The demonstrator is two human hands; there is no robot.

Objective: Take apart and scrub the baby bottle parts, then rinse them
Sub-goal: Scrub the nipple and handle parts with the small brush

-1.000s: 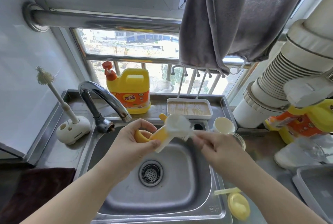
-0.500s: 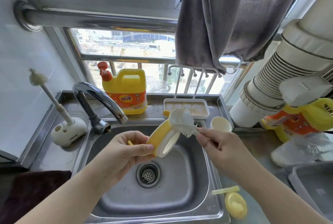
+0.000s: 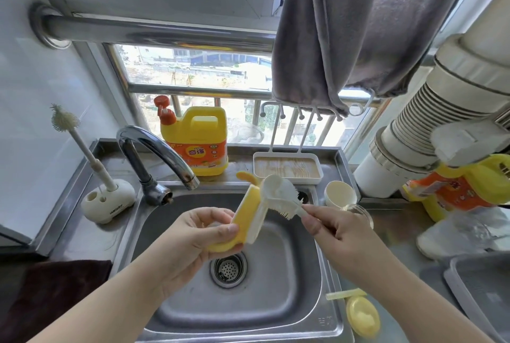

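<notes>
Above the steel sink (image 3: 298, 282), my left hand (image 3: 193, 235) grips a yellow bottle collar with handles (image 3: 247, 215), its white inner rim turned toward the right. My right hand (image 3: 339, 235) pinches the handle of a white bristle brush (image 3: 278, 193), whose head lies against the collar's upper rim. A yellow cap (image 3: 363, 319) and a pale yellow straw (image 3: 345, 293) lie on the sink's right edge. A cream cup (image 3: 340, 193) and a clear glass part (image 3: 358, 211) stand on the counter behind my right hand.
The tap (image 3: 154, 155) arches over the sink's left rear. A yellow detergent jug (image 3: 197, 144) and a white drying tray (image 3: 287, 167) sit on the back ledge. A bottle brush in a white stand (image 3: 107, 202) is at left. A grey tub (image 3: 480, 290) stands at right.
The collar has turned more upright in my left hand and moved slightly right. The brush head has shifted up along the collar's rim.
</notes>
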